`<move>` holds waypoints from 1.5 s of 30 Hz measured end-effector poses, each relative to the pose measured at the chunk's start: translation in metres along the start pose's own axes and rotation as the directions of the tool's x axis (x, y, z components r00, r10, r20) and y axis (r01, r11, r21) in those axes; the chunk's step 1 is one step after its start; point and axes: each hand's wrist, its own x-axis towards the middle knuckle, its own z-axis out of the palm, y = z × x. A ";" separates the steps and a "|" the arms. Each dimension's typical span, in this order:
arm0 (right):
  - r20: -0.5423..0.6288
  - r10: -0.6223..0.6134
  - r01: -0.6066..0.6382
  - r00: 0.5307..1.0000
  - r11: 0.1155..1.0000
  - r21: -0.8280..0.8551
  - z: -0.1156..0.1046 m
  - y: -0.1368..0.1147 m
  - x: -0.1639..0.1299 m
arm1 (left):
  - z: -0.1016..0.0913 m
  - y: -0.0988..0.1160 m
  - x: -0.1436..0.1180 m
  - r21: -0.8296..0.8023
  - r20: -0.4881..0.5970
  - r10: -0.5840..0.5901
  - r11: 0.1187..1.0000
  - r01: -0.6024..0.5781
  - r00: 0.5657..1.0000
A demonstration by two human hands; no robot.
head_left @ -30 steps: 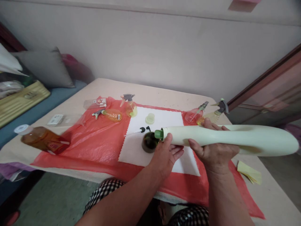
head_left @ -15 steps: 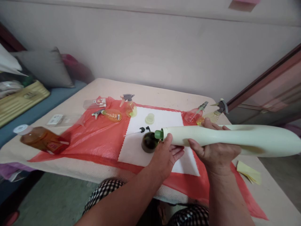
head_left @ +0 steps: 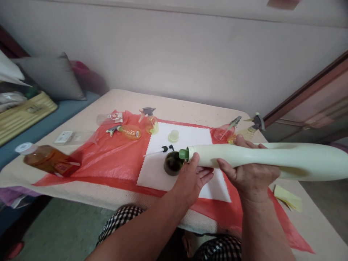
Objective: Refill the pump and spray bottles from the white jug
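Observation:
My right hand (head_left: pixel 248 174) grips the narrow middle of a big pale-green bottle (head_left: pixel 285 157), held on its side. Its green spout (head_left: pixel 184 154) sits over the mouth of a small dark bottle (head_left: pixel 173 164) that stands on a white cloth (head_left: pixel 187 139). My left hand (head_left: pixel 193 177) supports the big bottle's neck from below, fingers spread, right beside the dark bottle. A black pump top (head_left: pixel 166 148) and a pale yellow cap (head_left: pixel 173 136) lie on the cloth behind.
A red plastic sheet (head_left: pixel 108 156) covers the beige table (head_left: pixel 190 107). On it are spray bottles (head_left: pixel 150 121), one lying orange (head_left: pixel 127 132), two more at the back right (head_left: pixel 239 131). An amber bottle (head_left: pixel 46 159) lies at the left. Yellow paper (head_left: pixel 288 198) at the right.
Almost nothing differs: both hands keep the big bottle in place over the dark bottle; the view shifts very slightly.

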 end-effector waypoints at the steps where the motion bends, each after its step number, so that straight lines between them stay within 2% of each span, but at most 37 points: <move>1: 0.004 0.003 -0.003 1.000 1.000 -0.002 0.000 0.000 0.000 | 0.000 0.000 0.000 -0.001 0.000 0.001 1.000 -0.001 1.000; 11: -0.003 -0.028 0.028 1.000 0.999 -0.040 -0.002 -0.001 0.004 | 0.000 0.001 -0.002 0.009 0.009 0.005 1.000 -0.005 1.000; 16: 0.016 -0.007 0.008 1.000 0.999 -0.040 -0.004 -0.001 0.004 | 0.000 0.000 -0.002 0.007 0.011 0.005 1.000 -0.005 1.000; 24: 0.002 -0.009 0.009 1.000 1.000 0.020 -0.006 -0.001 0.005 | 0.001 0.001 -0.002 0.017 0.005 -0.003 1.000 0.003 1.000; 31: 0.094 0.063 -0.066 0.994 0.997 0.032 -0.008 -0.002 0.005 | 0.000 0.001 -0.001 0.018 0.006 -0.004 1.000 0.004 1.000; 42: 0.023 -0.013 0.014 1.000 1.000 -0.023 -0.007 -0.002 0.006 | -0.002 -0.001 0.000 0.003 0.016 0.007 1.000 -0.007 1.000; 45: 0.038 -0.012 0.013 0.999 1.000 -0.029 -0.007 -0.002 0.006 | -0.003 -0.001 -0.001 0.004 0.020 0.004 1.000 -0.004 1.000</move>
